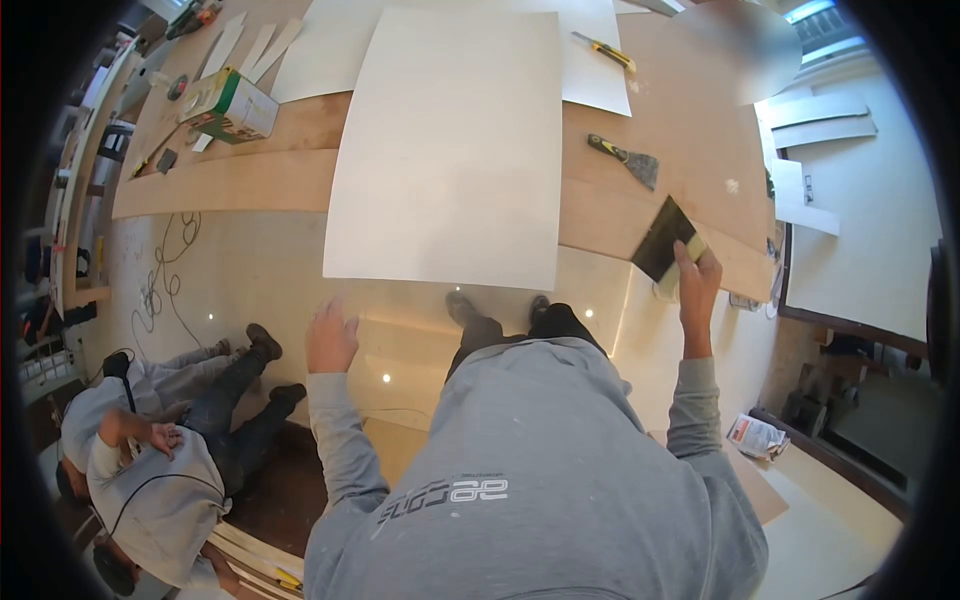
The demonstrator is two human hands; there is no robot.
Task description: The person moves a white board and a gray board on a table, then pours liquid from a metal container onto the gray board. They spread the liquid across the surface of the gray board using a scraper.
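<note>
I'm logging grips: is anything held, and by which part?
The right hand holds a dark flat piece by its yellowish edge; the left hand looks empty.

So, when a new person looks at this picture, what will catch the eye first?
Probably the large white sheet, in the middle of the table and jutting past its near edge. Then the dark square tool in the right hand, and the scraper lying just beyond it.

The left grip (pixel 332 335) is held open short of the near edge of the counter (pixel 230 185), fingers slightly spread; the right grip (pixel 702 270) is closed near its right corner; both forearms (pixel 345 425) are extended.
</note>
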